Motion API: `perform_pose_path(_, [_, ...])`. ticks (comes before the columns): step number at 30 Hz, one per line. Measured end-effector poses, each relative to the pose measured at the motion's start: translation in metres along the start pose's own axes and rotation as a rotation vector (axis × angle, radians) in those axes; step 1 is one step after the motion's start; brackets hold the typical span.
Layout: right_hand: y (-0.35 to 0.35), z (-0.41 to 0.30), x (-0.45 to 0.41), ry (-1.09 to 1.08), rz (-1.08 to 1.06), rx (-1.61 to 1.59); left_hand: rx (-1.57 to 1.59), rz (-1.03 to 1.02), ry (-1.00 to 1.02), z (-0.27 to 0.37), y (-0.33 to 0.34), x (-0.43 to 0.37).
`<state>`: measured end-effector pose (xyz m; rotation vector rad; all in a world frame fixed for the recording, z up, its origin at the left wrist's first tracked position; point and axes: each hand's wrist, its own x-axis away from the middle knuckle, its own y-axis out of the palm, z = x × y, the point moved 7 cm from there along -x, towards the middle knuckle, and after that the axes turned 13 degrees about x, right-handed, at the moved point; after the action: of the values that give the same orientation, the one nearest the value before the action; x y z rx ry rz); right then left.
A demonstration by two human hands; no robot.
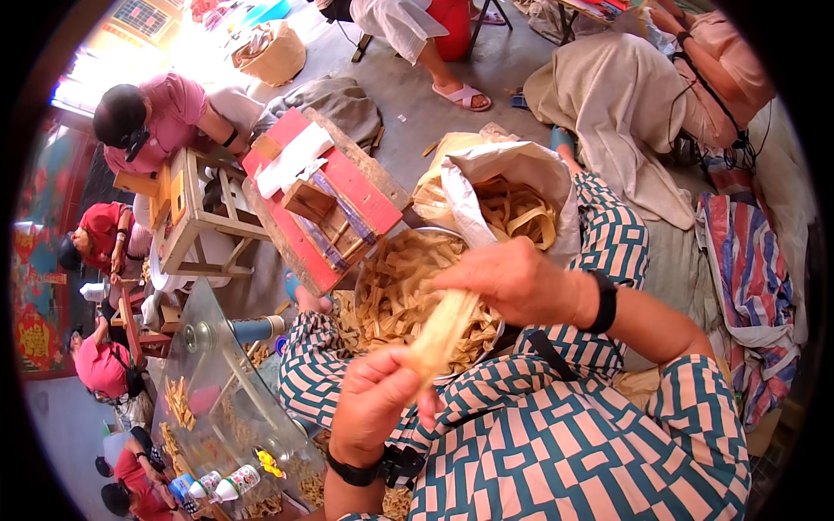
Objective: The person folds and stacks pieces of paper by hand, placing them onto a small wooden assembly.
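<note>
A pale yellow, translucent strip (449,325), perhaps dried plant sheath or skin, stretches between my two hands. My left hand (384,391) pinches its lower end, and my right hand (521,280) grips the upper end, its fingertips partly hidden. Beneath the strip, a round metal basin (502,340) between my legs is heaped with folded tan pieces (391,293) of similar material. Just beyond my right hand stands an open white woven sack (469,169) containing long tan strips (515,208). Both wrists wear black bands.
A red board (273,202) holding a small wooden jig (311,200) stands beyond the basin. At left is a glass-topped table (221,371) with bottles (238,482) and tan pieces. Several people sit around, one at a wooden stand (215,221). Striped woven plastic sheeting (749,286) lies right.
</note>
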<state>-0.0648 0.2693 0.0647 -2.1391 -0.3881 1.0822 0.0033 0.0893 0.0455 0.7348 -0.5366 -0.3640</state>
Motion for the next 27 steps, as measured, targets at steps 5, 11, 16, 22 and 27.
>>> perform_pose_path(5, [-0.027,0.009,-0.036,-0.068,0.171,0.101,-0.292,-0.071,0.248,0.025,0.025,0.03])
perform_pose_path(11, [0.035,-0.038,-0.023,-0.03,-0.235,-0.46,-0.234,-0.089,0.754,0.07,0.023,0.04])
perform_pose_path(16, [0.056,-0.029,-0.004,0.399,-0.604,-1.09,-1.695,0.02,0.779,0.039,0.048,0.023])
perform_pose_path(22, [0.08,-0.022,0.018,0.691,-0.751,-1.257,-1.797,0.031,0.83,0.009,0.039,0.01])
perform_pose_path(27, [0.079,-0.015,0.016,0.963,-0.6,-1.426,-1.863,0.104,1.043,0.014,0.035,0.014])
